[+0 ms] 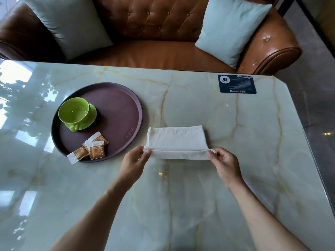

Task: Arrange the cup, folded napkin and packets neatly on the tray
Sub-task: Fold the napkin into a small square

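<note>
Seen from the head camera, looking down on a glossy pale green marble table [181, 196] with yellow veins, two bare forearms reach in from the bottom edge. The left hand [133, 163] pinches the near left corner of a white cloth napkin [176, 142], thumb on top and fingers curled beneath. The right hand [224, 164] pinches the near right corner in the same way, close to a small tag at the hem. The napkin is folded into a long rectangle; its far part lies flat on the table while the near edge is lifted slightly between the two hands. It sits just to the right of a round dark brown tray [117, 98], not on it. On the left side of the tray stands a lime green cup [74, 110] on a matching saucer [91, 115], its handle pointing toward the viewer. Near the tray's front edge lie three tan and white packets [95, 148], overlapping loosely, with the leftmost one hanging over the rim. At the far right of the table lies a dark blue printed card [237, 83]. Behind the table is a brown tufted leather sofa [154, 20] with two pale blue cushions [233, 28].
</note>
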